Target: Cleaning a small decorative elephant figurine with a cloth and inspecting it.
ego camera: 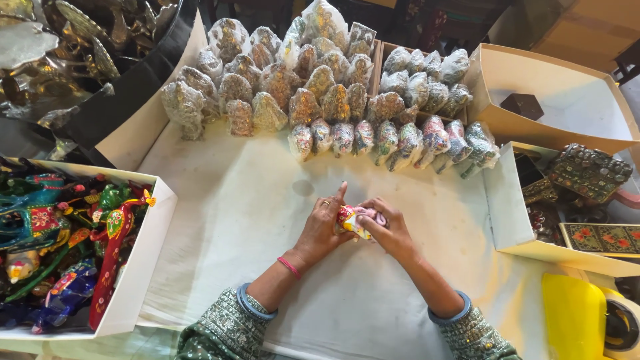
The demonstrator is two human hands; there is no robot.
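grip: left hand (325, 225), right hand (390, 230) clasp painted figurine (350, 220) over white cloth (240, 220).

Bare cloth (233, 220) around; wrapped figurines (320, 100) block beyond.

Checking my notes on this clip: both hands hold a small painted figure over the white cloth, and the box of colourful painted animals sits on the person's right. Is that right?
Not quite. In the head view the box of painted animals sits on the person's left, not right. The rest holds: left hand and right hand both hold the small painted figure over the white cloth.
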